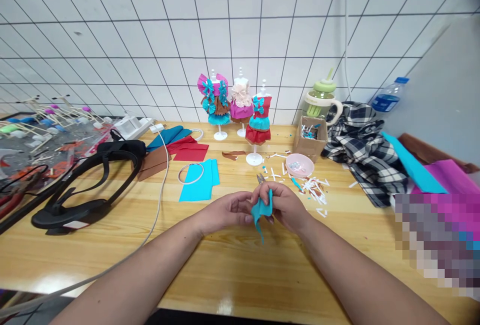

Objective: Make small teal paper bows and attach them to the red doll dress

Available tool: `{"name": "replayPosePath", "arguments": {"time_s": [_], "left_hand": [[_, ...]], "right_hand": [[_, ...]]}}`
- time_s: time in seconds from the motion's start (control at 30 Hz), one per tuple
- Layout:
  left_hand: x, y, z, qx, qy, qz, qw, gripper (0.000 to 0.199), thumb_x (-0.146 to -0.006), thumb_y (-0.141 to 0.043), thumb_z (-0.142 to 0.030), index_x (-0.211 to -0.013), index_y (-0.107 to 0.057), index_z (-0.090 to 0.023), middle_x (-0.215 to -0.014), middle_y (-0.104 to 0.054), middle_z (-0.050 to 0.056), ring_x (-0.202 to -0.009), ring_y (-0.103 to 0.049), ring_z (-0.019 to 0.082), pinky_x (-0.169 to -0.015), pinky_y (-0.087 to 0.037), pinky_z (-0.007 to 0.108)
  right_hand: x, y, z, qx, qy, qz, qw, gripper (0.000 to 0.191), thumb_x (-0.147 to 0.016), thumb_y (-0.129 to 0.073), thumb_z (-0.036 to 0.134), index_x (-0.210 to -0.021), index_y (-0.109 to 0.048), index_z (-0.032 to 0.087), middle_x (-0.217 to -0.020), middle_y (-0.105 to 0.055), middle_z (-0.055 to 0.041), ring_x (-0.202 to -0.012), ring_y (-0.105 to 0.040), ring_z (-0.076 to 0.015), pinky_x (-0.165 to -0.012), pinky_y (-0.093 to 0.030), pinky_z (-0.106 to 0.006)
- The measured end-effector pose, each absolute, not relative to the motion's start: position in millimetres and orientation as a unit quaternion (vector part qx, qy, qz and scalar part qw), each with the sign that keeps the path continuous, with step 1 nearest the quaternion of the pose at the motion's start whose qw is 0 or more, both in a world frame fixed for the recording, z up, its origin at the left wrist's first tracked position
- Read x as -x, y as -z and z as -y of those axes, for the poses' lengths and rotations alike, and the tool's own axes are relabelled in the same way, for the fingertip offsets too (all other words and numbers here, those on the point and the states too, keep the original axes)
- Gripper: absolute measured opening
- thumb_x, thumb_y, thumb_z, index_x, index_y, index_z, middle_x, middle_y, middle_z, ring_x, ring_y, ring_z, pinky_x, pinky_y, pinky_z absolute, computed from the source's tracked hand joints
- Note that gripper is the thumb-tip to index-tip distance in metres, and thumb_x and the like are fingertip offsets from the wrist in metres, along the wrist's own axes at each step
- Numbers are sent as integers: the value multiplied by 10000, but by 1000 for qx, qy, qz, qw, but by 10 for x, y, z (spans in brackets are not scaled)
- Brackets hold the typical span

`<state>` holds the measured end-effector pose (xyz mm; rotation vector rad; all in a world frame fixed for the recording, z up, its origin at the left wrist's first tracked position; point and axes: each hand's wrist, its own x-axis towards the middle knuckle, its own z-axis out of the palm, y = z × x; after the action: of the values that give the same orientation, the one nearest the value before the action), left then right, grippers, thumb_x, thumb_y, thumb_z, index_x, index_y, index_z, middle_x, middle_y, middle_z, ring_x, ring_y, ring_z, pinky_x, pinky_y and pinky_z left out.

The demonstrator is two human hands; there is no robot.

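Above the middle of the wooden table (pixel 225 265) my two hands meet around a small piece of teal fabric (pixel 261 211). My left hand (pixel 228 211) pinches its left side. My right hand (pixel 287 206) holds its right side, and the tips of small metal scissors (pixel 259 179) stick up from this hand. A thin strip of the fabric hangs down below my fingers.
Three dressed mini mannequins (pixel 240 105) stand at the back. Nearby lie a teal sheet (pixel 200 181) with a white ring, red and brown felt (pixel 180 151), a pink bowl (pixel 299 165), a cardboard box (pixel 311 137), paper scraps, a plaid cloth (pixel 360 150), a black headset (pixel 90 185) and a cable.
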<state>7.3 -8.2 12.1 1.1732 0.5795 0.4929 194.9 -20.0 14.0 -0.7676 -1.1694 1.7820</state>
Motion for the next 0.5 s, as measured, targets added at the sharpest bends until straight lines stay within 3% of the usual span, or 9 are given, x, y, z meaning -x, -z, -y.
{"name": "replayPosePath", "arguments": {"time_s": [0.17, 0.27, 0.33, 0.4, 0.5], "left_hand": [[13, -149, 79, -552, -132, -339, 750, 183, -699, -761, -311, -788, -699, -164, -744, -685, 11, -665, -599, 126, -646, -449, 226], [41, -156, 55, -491, -176, -343, 781, 199, -688, -775, -311, -775, -694, -151, -734, -686, 26, -650, -599, 126, -630, -453, 221], [50, -156, 31, -441, -232, -339, 798, 201, -703, -767, -294, -812, -699, -139, -784, -701, 54, -700, -625, 138, -669, -472, 224], [60, -155, 3, -404, -273, -344, 802, 207, -730, -746, -279, -876, -706, -137, -838, -710, 71, -726, -640, 140, -698, -485, 226], [72, -150, -30, -386, -306, -358, 793, 227, -743, -736, -270, -932, -704, -150, -881, -718, 69, -716, -648, 136, -690, -495, 225]], "right_hand": [[-1967, -121, 146, 328, -679, 469, 459, 127, -572, -531, 166, -626, -422, 202, -659, -551, 0, -488, -421, -90, -401, -321, -193], [-2076, -135, 47, 416, -596, 507, 462, 105, -585, -474, 202, -674, -420, 213, -647, -527, -1, -478, -392, -99, -435, -329, -217], [-2193, -162, -18, 528, -465, 581, 409, 84, -658, -466, 237, -730, -497, 208, -692, -576, -16, -494, -421, -111, -465, -341, -233], [-2309, -194, -54, 630, -248, 664, 318, 128, -727, -518, 294, -788, -588, 207, -819, -638, -50, -643, -536, -151, -574, -393, -260], [-2393, -208, -45, 722, -97, 673, 129, 366, -793, -523, 533, -779, -642, 187, -856, -668, -123, -751, -609, -242, -635, -413, -332]]}}
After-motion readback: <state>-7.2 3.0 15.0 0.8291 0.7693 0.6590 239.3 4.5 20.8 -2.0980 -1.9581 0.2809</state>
